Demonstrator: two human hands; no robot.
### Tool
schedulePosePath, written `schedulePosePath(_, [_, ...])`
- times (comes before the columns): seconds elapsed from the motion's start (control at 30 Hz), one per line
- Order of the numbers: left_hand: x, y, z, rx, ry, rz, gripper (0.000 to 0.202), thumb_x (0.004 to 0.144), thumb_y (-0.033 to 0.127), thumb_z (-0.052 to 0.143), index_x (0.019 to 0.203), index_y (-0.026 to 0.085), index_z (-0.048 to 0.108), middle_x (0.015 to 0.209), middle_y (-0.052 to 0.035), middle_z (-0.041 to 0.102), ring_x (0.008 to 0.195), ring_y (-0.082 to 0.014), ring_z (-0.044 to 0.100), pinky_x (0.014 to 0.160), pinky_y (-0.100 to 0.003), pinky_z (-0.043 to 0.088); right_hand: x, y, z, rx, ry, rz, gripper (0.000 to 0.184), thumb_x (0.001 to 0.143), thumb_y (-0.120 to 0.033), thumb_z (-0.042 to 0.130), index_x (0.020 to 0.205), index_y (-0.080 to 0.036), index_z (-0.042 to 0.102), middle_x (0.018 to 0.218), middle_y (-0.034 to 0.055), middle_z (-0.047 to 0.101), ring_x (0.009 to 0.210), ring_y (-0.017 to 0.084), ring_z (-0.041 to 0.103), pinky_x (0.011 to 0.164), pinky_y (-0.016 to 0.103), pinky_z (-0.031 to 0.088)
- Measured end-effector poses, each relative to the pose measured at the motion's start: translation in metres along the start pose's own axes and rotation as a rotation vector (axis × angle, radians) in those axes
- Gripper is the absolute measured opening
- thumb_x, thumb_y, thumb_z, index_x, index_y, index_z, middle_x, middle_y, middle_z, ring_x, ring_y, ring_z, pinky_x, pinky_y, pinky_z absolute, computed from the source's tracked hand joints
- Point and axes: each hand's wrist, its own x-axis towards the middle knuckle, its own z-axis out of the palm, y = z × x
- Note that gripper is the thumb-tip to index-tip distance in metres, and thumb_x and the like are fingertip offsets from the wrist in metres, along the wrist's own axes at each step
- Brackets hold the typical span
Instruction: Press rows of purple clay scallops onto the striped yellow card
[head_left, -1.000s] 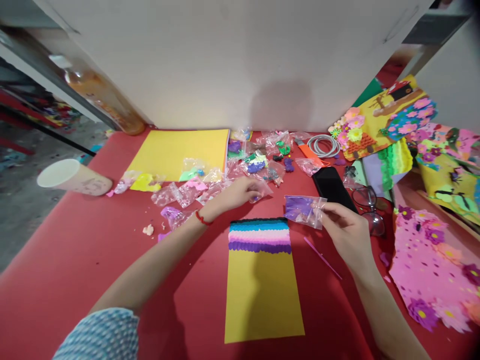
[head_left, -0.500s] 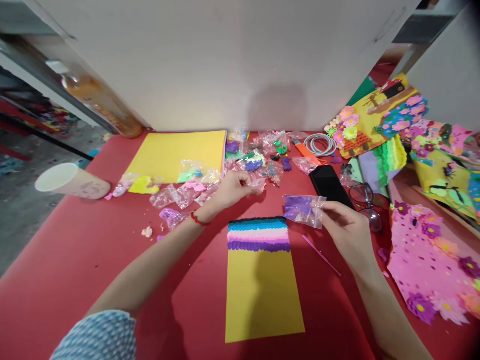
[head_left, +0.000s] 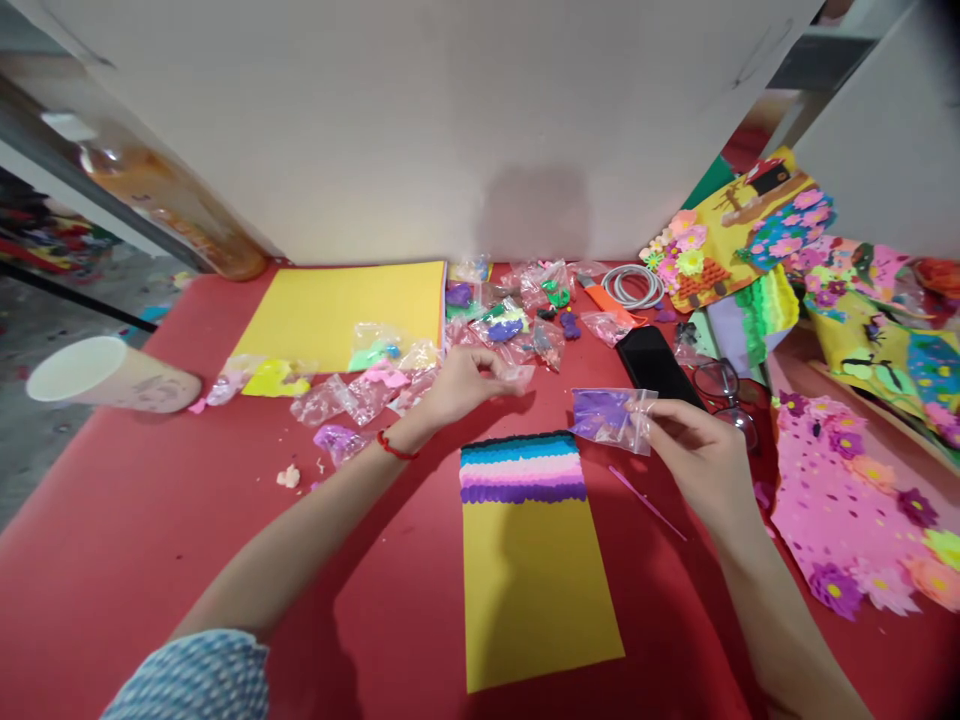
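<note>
Right hand (head_left: 705, 455) pinches a clear purple-filled bag (head_left: 600, 415), one o'clock from the striped sheet (head_left: 540, 575); left hand (head_left: 465, 385) pinches clear plastic (head_left: 520, 376).

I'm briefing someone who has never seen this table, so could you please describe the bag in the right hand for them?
On the red table, find the yellow sheet with coloured bands across its far end. Near its far right corner, the right hand pinches a clear bag. Unlike the crumpled bags lying beyond, this one is flat, with purple filling its left end.
</note>
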Motion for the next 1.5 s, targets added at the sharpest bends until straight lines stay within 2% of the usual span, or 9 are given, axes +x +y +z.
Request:
schedulePosePath(0.1, [-0.003, -0.002, -0.001, 0.105, 0.029, 0.04, 0.029, 0.065, 0.023, 0.071, 0.049, 0.015, 0.048, 0.049, 0.0029, 0.053, 0.046, -0.0073, 0.048, 0.044, -0.02, 0.035, 0.002, -0.002, 0.004, 0.022, -0.018, 0.017, 0.012, 0.072, -0.024, 0.062, 0.08, -0.022, 0.07, 0.083, 0.0008, 0.073, 0.079, 0.017, 0.067, 0.072, 0.029, 0.055])
schedulePosePath(0.37, [-0.009, -0.009, -0.001, 0.33, -0.178, 0.147, 0.022, 0.079, 0.008, 0.038, 0.08, 0.015, 0.058, 0.077, -0.0044, 0.067, 0.071, -0.0152, 0.061, 0.064, -0.025, 0.046, 0.003, 0.013, 0.019, 0.17, 0.005, 0.119, 0.014, 0.07, -0.027, 0.066, 0.082, -0.023, 0.071, 0.089, 0.002, 0.072, 0.086, 0.019, 0.065, 0.081, 0.034, 0.051])
schedulePosePath(0.63, [-0.015, -0.005, 0.01, 0.564, -0.071, 0.263, 0.039, 0.066, 0.006, 0.05, 0.105, 0.008, 0.051, 0.114, -0.02, 0.055, 0.11, -0.034, 0.048, 0.093, -0.05, 0.037, -0.002, 0.015, 0.025, 0.42, -0.012, 0.276, 0.014, 0.061, -0.03, 0.074, 0.073, -0.023, 0.071, 0.079, 0.0001, 0.069, 0.074, 0.015, 0.063, 0.074, 0.031, 0.052])
schedulePosePath(0.77, [-0.028, 0.014, 0.015, 0.267, 0.058, 0.321, 0.026, 0.073, 0.013, 0.051, 0.099, 0.012, 0.055, 0.109, -0.014, 0.057, 0.104, -0.0255, 0.054, 0.09, -0.042, 0.043, -0.006, 0.011, 0.028, 0.473, -0.04, 0.267, 0.018, 0.063, -0.034, 0.074, 0.076, -0.023, 0.071, 0.084, 0.0016, 0.071, 0.077, 0.016, 0.065, 0.074, 0.032, 0.054])
schedulePosePath(0.87, [-0.037, 0.028, 0.028, -0.246, -0.211, 0.015, 0.027, 0.078, 0.028, 0.057, 0.101, 0.014, 0.053, 0.086, -0.0065, 0.064, 0.07, -0.0146, 0.061, 0.064, -0.029, 0.052, -0.009, 0.009, 0.032, 0.465, -0.117, 0.218, 0.019, 0.068, -0.034, 0.07, 0.084, -0.024, 0.071, 0.092, 0.0023, 0.071, 0.082, 0.017, 0.066, 0.076, 0.033, 0.055])
schedulePosePath(0.97, [-0.039, 0.038, 0.038, -0.561, -0.276, -0.172, 0.022, 0.069, 0.03, 0.07, 0.078, 0.013, 0.058, 0.069, -0.002, 0.064, 0.055, -0.0096, 0.058, 0.054, -0.023, 0.049, -0.011, 0.004, 0.035, 0.364, -0.138, 0.152, 0.02, 0.065, -0.028, 0.073, 0.085, -0.025, 0.072, 0.097, 0.0016, 0.07, 0.089, 0.019, 0.065, 0.079, 0.033, 0.054])
schedulePosePath(1.1, [-0.04, 0.045, 0.038, -0.584, -0.35, -0.186, 0.022, 0.068, 0.028, 0.072, 0.06, 0.013, 0.06, 0.051, 0.0002, 0.061, 0.047, -0.0087, 0.057, 0.05, -0.02, 0.048, -0.014, -0.004, 0.038, 0.243, -0.087, 0.117, 0.021, 0.056, -0.025, 0.078, 0.076, -0.023, 0.073, 0.09, 0.0018, 0.07, 0.085, 0.021, 0.066, 0.069, 0.032, 0.057])
schedulePosePath(1.3, [-0.042, 0.044, 0.029, -0.596, -0.444, -0.198, 0.011, 0.072, 0.022, 0.068, 0.072, 0.012, 0.064, 0.061, -0.0014, 0.066, 0.055, -0.0108, 0.062, 0.056, -0.022, 0.051, -0.013, -0.007, 0.042, 0.208, -0.116, 0.059, 0.011, 0.062, -0.021, 0.073, 0.072, -0.021, 0.068, 0.069, -0.0018, 0.065, 0.054, 0.01, 0.057, 0.048, 0.022, 0.048])
schedulePosePath(1.5, [-0.038, 0.034, 0.022, -0.521, -0.294, -0.194, 0.007, 0.07, 0.019, 0.068, 0.073, 0.013, 0.065, 0.068, -0.0012, 0.066, 0.06, -0.009, 0.059, 0.057, -0.019, 0.047, -0.012, -0.01, 0.041, 0.027, -0.312, -0.036, 0.005, 0.074, -0.023, 0.062, 0.075, -0.02, 0.065, 0.079, 0.0011, 0.068, 0.069, 0.014, 0.062, 0.061, 0.024, 0.05])
